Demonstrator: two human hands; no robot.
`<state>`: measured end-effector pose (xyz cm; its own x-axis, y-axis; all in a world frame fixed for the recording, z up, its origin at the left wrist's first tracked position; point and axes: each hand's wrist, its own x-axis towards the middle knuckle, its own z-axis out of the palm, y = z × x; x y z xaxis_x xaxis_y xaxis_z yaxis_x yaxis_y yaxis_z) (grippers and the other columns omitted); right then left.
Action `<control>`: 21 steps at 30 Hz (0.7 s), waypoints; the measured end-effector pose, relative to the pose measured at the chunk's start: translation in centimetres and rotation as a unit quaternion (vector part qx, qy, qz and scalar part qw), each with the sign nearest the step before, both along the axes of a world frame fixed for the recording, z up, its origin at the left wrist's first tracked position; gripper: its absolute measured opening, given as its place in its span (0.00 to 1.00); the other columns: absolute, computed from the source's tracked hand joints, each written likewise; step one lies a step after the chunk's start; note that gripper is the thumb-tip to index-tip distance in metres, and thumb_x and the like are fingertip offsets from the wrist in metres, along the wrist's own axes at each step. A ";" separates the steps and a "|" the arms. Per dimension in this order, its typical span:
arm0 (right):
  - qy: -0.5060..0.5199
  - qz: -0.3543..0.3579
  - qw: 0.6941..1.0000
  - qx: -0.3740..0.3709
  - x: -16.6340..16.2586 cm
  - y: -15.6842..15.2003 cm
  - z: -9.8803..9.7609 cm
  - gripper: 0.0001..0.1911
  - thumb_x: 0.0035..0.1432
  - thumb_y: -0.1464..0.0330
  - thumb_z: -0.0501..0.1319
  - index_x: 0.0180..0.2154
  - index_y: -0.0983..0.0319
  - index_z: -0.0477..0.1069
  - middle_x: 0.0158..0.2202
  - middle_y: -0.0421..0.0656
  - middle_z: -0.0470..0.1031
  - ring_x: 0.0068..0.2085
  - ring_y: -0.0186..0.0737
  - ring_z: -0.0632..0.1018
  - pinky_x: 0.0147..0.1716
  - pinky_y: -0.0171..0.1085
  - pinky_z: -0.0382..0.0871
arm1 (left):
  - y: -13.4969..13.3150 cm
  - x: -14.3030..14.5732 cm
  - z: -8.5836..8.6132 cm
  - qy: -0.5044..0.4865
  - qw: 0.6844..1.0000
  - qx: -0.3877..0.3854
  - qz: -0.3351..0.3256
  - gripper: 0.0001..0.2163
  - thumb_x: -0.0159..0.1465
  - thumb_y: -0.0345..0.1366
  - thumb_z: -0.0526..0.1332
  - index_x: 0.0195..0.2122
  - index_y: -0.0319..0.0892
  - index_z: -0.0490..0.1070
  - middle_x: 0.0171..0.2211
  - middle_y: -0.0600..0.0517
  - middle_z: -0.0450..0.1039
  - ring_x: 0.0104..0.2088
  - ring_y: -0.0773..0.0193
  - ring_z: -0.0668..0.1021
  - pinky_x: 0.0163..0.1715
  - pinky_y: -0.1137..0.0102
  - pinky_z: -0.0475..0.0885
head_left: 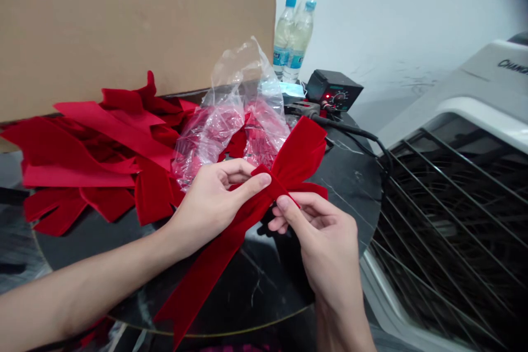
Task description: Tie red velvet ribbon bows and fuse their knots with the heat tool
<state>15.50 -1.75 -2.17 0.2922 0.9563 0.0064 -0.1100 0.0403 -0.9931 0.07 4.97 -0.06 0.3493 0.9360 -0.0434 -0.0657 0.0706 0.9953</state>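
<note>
A red velvet ribbon bow (299, 148) is held above the round table, its long notched tail slanting down past the front edge. My left hand (225, 192) pinches the bow's narrow centre strip near its upper left end, thumb on top. At the strip's lower right end, my right hand (322, 225) grips it between thumb and fingers. The strip lies across the gathered middle of the bow; its underside is hidden. Just behind my left hand sits a clear plastic bag (231, 115) with red material in it.
Several red ribbon pieces (111, 137) are heaped on the dark marbled table (264, 280) at left. Behind stand a cardboard box (136, 22), two bottles (295, 38) and a black control box (333, 91) with a lit red light and cable. A large grilled fan unit (454, 209) borders the right.
</note>
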 end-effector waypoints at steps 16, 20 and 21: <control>-0.021 -0.058 0.996 0.065 -0.9 0.0 0.0 0.06 0.59 0.67 0.72 0.31 0.60 0.79 0.33 0.39 0.84 0.35 0.33 0.83 0.38 0.28 0.79 | 0.0 0.0 -0.3 0.000 0.996 0.067 0.056 0.06 0.58 0.29 0.75 0.35 0.44 0.82 0.32 0.59 0.83 0.34 0.71 0.82 0.36 0.83 0.74; -0.027 -0.065 0.995 0.067 -0.7 0.1 0.0 0.06 0.59 0.67 0.73 0.30 0.59 0.80 0.30 0.37 0.83 0.32 0.30 0.82 0.35 0.25 0.77 | -0.1 0.0 -0.5 -0.008 0.996 0.056 0.064 0.06 0.59 0.29 0.75 0.35 0.45 0.82 0.32 0.59 0.82 0.34 0.71 0.81 0.37 0.82 0.74; -0.026 -0.061 0.996 0.064 -0.6 0.1 -0.1 0.06 0.59 0.67 0.73 0.30 0.59 0.80 0.28 0.37 0.82 0.30 0.29 0.82 0.34 0.25 0.77 | -0.1 0.0 -0.5 -0.012 0.997 0.049 0.062 0.06 0.59 0.29 0.74 0.36 0.45 0.82 0.32 0.59 0.82 0.34 0.70 0.81 0.37 0.81 0.75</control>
